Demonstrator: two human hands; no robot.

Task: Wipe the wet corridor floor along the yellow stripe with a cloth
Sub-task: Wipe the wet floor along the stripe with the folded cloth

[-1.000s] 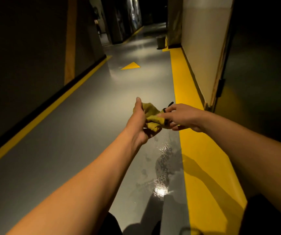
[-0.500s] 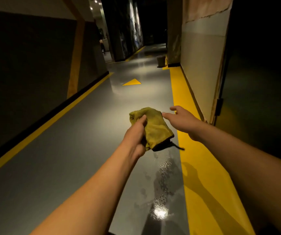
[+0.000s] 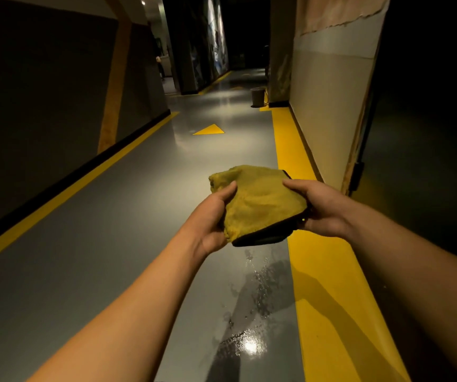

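Below my hands, wet patches [image 3: 252,301] run along the yellow stripe [image 3: 329,293]. My left hand [image 3: 212,216] and right hand [image 3: 323,209] pinch opposite edges of the cloth [image 3: 260,202], held flat above the floor [image 3: 111,244].

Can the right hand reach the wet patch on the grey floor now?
Probably yes. The wet patch lies uncovered beside the wide yellow floor stripe, below the right hand. That hand and the left hand both hold the folded yellow microfibre cloth.
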